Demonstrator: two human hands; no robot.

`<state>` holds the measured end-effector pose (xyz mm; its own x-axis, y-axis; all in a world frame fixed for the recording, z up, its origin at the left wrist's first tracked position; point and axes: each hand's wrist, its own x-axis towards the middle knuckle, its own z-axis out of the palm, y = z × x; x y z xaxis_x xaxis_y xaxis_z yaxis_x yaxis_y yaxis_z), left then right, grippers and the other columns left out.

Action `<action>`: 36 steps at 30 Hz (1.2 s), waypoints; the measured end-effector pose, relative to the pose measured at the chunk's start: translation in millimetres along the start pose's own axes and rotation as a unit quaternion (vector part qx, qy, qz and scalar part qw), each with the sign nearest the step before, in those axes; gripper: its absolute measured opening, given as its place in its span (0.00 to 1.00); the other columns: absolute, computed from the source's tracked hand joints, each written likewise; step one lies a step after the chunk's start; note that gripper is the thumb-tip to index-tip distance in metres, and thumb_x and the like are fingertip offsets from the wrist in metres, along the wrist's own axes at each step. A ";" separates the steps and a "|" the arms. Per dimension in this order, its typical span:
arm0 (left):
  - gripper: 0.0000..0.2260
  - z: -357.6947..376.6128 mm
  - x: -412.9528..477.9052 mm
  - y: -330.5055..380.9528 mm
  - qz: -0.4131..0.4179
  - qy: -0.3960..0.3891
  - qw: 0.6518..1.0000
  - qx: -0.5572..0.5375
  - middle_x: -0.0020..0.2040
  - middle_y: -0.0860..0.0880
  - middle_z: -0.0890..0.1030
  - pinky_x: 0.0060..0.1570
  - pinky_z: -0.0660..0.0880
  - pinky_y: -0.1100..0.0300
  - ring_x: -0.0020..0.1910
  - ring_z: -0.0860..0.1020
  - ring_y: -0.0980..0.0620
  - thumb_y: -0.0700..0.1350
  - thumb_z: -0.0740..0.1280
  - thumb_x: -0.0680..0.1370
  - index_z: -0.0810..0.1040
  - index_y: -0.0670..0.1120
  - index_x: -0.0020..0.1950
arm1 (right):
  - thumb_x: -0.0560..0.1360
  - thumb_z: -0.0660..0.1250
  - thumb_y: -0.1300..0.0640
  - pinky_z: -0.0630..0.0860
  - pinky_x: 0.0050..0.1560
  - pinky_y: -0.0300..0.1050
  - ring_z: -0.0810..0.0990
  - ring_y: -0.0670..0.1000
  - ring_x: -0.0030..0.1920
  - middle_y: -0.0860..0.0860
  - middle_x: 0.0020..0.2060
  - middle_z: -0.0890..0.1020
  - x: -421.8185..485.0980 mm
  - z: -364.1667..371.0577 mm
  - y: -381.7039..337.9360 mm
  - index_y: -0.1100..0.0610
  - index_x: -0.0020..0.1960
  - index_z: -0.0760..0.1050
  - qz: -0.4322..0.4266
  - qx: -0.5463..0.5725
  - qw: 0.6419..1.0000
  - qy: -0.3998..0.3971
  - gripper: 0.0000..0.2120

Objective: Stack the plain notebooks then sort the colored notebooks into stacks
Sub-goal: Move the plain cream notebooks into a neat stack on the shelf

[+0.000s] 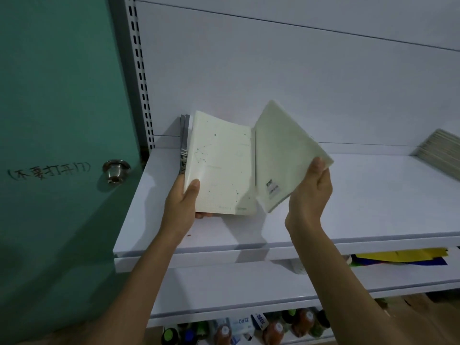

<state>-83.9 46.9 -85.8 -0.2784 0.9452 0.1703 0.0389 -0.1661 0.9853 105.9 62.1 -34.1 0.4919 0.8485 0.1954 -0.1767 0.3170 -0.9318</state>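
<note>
The left hand is gripping a stack of pale notebooks upright over the shelf, thumb on the front cover, likely to square the edges; the right hand is pinching another cream notebook by its corner, tilting it beside them, seemingly to add it

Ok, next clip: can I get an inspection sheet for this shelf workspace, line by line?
Surface: white shelf, both hands held over it.
Job's things: constellation notebook upright at the front of a held bundle, grey notebooks behind it; labelled notebook tilted beside it; notebook stack at the shelf's far right.
Clutter: coloured sheets on the shelf below; bottles on the lowest one.
Hands: left hand grips the bundle's lower edge; right hand pinches the labelled notebook.
Cables: nothing seen.
Surroundings: green door with knob and handwriting, at left.
</note>
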 end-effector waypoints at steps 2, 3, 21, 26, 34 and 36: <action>0.06 -0.6 1.0 -1.4 -0.006 0.003 1.000 -0.003 0.49 0.50 0.78 0.34 0.78 0.57 0.45 0.79 0.50 0.47 0.58 0.82 0.71 0.53 0.57 | 0.81 0.52 0.44 0.81 0.47 0.46 0.79 0.44 0.49 0.40 0.49 0.79 -17.0 8.5 2.8 0.41 0.63 0.71 -0.097 -0.083 0.989 -0.079 0.14; 0.06 -1.0 2.0 -2.7 -0.004 0.008 1.000 0.003 0.50 0.51 0.79 0.39 0.79 0.54 0.48 0.79 0.49 0.47 0.58 0.82 0.71 0.53 0.57 | 0.81 0.52 0.44 0.81 0.50 0.48 0.79 0.42 0.54 0.39 0.55 0.79 -24.7 12.6 8.3 0.37 0.66 0.68 -0.146 -0.128 0.973 -0.128 0.15; 0.29 -6.3 -0.7 -8.3 0.002 -0.013 0.996 0.086 0.52 0.55 0.79 0.49 0.79 0.58 0.52 0.78 0.55 0.62 0.72 0.63 0.72 0.53 0.60 | 0.82 0.48 0.46 0.65 0.69 0.46 0.67 0.47 0.70 0.45 0.66 0.74 -50.8 16.3 84.6 0.52 0.65 0.75 -0.317 -0.370 0.827 -0.280 0.22; 0.31 -6.0 1.1 -11.3 0.027 -0.022 0.993 0.117 0.56 0.53 0.78 0.49 0.79 0.58 0.54 0.77 0.55 0.57 0.75 0.65 0.70 0.51 0.64 | 0.81 0.52 0.46 0.70 0.65 0.46 0.69 0.45 0.68 0.42 0.63 0.74 -46.8 12.6 81.5 0.54 0.67 0.72 -0.270 -0.305 0.871 -0.275 0.21; 0.21 -5.2 -0.8 -10.6 0.054 -0.019 0.990 0.132 0.54 0.55 0.78 0.44 0.77 0.68 0.52 0.77 0.57 0.50 0.72 0.72 0.70 0.51 0.63 | 0.81 0.53 0.45 0.72 0.64 0.44 0.71 0.45 0.67 0.44 0.62 0.77 -47.0 11.4 80.3 0.56 0.66 0.74 -0.253 -0.302 0.877 -0.274 0.22; 0.20 -1.0 -7.9 -2.1 0.058 -0.017 0.990 0.128 0.55 0.54 0.78 0.45 0.77 0.68 0.53 0.78 0.56 0.52 0.69 0.73 0.70 0.50 0.64 | 0.81 0.54 0.46 0.71 0.65 0.44 0.71 0.45 0.67 0.45 0.63 0.77 -47.4 7.9 75.3 0.56 0.64 0.76 -0.251 -0.291 0.876 -0.291 0.21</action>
<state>-82.7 39.5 -89.3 -0.2263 0.9333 0.2788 0.3128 -0.2014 0.9282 62.5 49.2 -111.0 -0.1650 0.7903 0.5901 0.4847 0.5861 -0.6493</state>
